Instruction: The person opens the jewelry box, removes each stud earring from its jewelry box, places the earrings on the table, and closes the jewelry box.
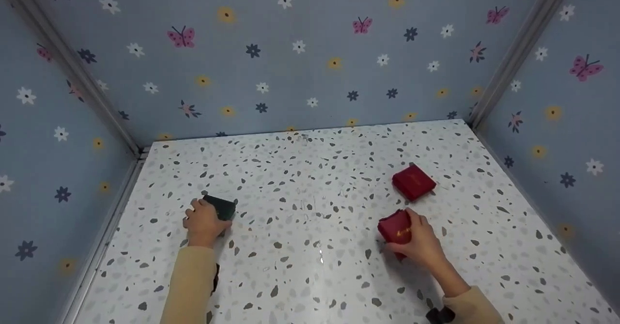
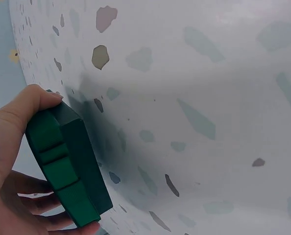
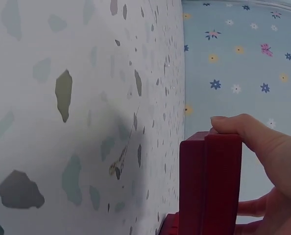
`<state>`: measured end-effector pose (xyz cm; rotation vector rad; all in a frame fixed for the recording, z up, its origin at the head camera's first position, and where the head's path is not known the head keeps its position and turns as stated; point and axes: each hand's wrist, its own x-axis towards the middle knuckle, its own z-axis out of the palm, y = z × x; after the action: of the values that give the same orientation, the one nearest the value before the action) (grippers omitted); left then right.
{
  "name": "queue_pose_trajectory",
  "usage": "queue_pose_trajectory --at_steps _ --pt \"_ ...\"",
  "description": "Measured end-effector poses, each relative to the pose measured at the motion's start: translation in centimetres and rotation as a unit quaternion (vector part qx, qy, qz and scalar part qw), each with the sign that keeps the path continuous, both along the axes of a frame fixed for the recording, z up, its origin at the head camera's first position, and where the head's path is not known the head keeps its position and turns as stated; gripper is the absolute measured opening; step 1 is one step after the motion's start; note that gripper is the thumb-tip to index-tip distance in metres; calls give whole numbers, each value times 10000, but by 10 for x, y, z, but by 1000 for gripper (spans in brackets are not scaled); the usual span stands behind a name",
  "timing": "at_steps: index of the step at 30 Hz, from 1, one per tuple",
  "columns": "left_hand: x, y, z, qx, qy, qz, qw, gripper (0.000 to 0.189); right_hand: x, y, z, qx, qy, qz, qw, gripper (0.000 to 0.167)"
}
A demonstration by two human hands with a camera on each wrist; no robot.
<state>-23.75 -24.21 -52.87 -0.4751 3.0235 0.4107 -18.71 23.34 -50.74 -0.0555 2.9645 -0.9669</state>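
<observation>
At the left of the table, my left hand [image 1: 202, 222] grips a small dark green box [image 1: 222, 208], thumb on one end and fingers round the other. The left wrist view shows the green box [image 2: 69, 166] with ridged side faces, close over the speckled surface. My right hand [image 1: 422, 240] holds a red box [image 1: 396, 228] with gold lettering on top, pinched between thumb and fingers. In the right wrist view the red box [image 3: 209, 186] is seen from its side, the thumb on its upper edge. Beyond that hand lies a second red box [image 1: 414, 182], untouched.
The white speckled tabletop [image 1: 300, 188] spreads between both hands. Blue panels with flowers and butterflies stand behind it [image 1: 310, 62] and at both sides, joined by grey metal posts [image 1: 77, 67].
</observation>
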Motion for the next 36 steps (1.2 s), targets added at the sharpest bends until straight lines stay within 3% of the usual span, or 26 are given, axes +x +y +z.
queue_pose_trajectory --at_steps 17,36 --pt "5 -1 -6 112 9 443 9990 92 5 -42 -11 271 166 628 9975 96" --pt "2 4 -12 -180 126 371 9991 95 8 -72 -23 454 86 1451 9883 96"
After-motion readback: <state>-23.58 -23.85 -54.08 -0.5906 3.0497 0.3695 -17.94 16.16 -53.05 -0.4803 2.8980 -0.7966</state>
